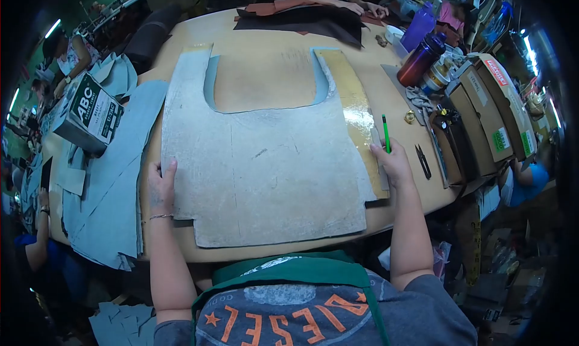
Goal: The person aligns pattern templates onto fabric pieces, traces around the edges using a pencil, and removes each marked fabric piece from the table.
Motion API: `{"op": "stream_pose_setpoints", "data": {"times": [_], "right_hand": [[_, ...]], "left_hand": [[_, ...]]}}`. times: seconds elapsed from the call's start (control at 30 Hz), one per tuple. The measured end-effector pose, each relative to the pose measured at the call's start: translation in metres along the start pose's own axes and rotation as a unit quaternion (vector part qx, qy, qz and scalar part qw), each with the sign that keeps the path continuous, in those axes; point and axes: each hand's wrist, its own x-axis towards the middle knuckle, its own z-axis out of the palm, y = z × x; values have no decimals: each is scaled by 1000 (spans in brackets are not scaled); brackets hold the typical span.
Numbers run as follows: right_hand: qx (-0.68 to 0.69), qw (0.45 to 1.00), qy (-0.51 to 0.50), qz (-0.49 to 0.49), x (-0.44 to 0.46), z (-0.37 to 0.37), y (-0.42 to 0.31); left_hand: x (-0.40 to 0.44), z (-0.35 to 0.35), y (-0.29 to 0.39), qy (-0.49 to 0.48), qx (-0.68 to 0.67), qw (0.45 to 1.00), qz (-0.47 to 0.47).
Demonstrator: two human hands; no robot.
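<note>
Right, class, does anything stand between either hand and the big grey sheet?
Nothing visible separates the left hand from the grey sheet; its thumb is at the left edge. On the right, a glossy yellow strip shows between the sheet and the right hand, which holds a green pencil.

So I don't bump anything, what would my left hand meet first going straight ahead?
Already at the board's edge, your left hand would probably meet the blue sheet first, though depth is unclear.
</note>
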Motion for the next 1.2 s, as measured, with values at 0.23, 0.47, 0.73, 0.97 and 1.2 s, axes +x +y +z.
{"op": "stream_pose_setpoints", "data": {"times": [0.23,0.47,0.73,0.97,1.2], "right_hand": [[-257,966,-5,-31,-24,-15,18],[-268,960,67,-36,-34,1,12],[-284,949,101,-95,-9,-43,40],[-461,851,186,-171,-8,-31,59],[-441,861,168,-189,-4,-35,58]], "left_hand": [[-20,7,-34,-164,-147,973,-66],[-26,10,-43,-119,-140,982,-49],[-35,15,-25,98,281,950,94],[-19,12,-2,-44,234,970,-46],[-5,16,-20,-114,-200,972,-43]]}}
